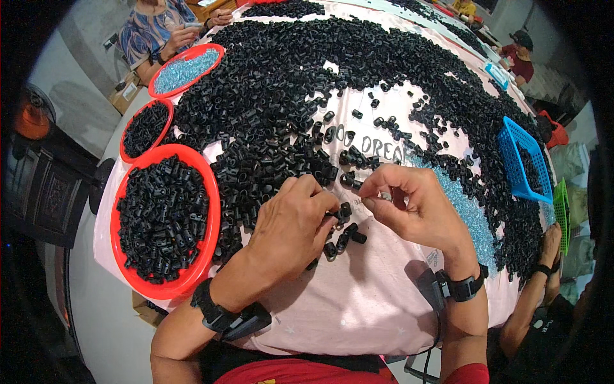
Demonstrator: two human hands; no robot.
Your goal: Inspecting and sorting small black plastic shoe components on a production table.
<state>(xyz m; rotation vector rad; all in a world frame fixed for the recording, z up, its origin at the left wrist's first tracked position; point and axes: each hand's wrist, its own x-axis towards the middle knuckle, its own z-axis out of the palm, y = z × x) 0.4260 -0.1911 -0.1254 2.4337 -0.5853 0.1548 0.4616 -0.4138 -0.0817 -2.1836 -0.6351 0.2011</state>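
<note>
My left hand (288,224) is closed in a pinch over the table, its fingertips on a small black plastic part (345,209). My right hand (419,208) sits just to the right, fingers curled and thumb against the forefinger. A tiny pale, shiny bit shows within its curl, too small to name. Below the fingertips lie a few loose black cylindrical parts (343,240) on the pink cloth (358,301). A large heap of similar black parts (268,153) spreads away from my left hand. To the right of my right hand is a pile of small clear bluish pieces (464,205).
At left stand a big red basin (215,240) of black parts, a smaller red bowl (123,144) and a red tray (222,57) of clear pieces. A blue basket (521,173) and green basket (563,214) are at right. Other people (157,32) work around the table.
</note>
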